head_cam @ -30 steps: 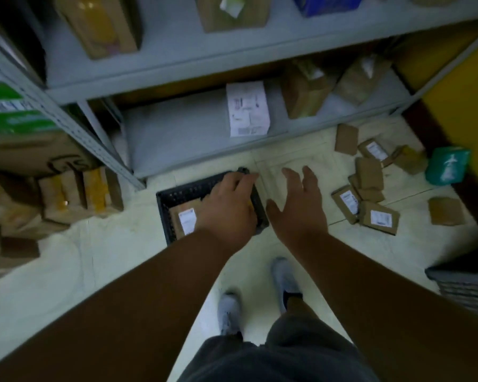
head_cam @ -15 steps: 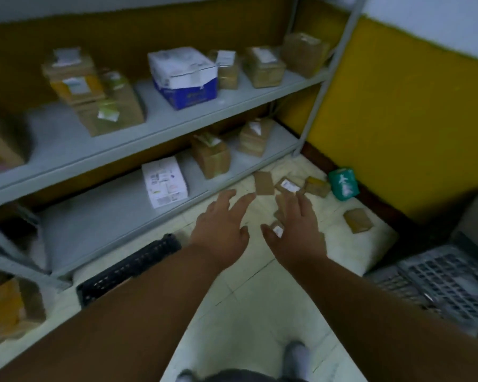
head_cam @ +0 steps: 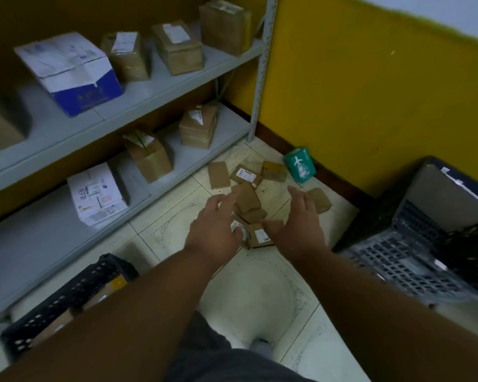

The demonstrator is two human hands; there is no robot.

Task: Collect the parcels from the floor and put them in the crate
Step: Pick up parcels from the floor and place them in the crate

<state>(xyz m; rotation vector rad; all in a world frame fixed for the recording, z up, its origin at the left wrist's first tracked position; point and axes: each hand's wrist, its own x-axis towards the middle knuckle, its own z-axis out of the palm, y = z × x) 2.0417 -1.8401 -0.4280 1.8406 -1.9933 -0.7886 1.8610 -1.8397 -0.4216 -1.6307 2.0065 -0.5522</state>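
Note:
Several small brown parcels [head_cam: 245,197] lie in a loose heap on the tiled floor, some with white labels, beside a green parcel [head_cam: 299,164] by the yellow wall. My left hand [head_cam: 214,230] and my right hand [head_cam: 298,226] reach out over the near side of the heap, fingers spread, holding nothing. A labelled parcel [head_cam: 260,235] lies between the two hands. The black crate [head_cam: 66,296] stands on the floor at the lower left, under my left forearm, with brown parcels inside.
A grey metal shelf unit [head_cam: 138,106] with cardboard boxes runs along the left. A yellow wall [head_cam: 370,92] closes the right side. Grey and black plastic crates [head_cam: 414,255] sit stacked on the floor at the right. My legs are at the bottom.
My left hand left the black crate and both hands moved right and forward over the heap of parcels. The view swung from the crate towards the yellow wall.

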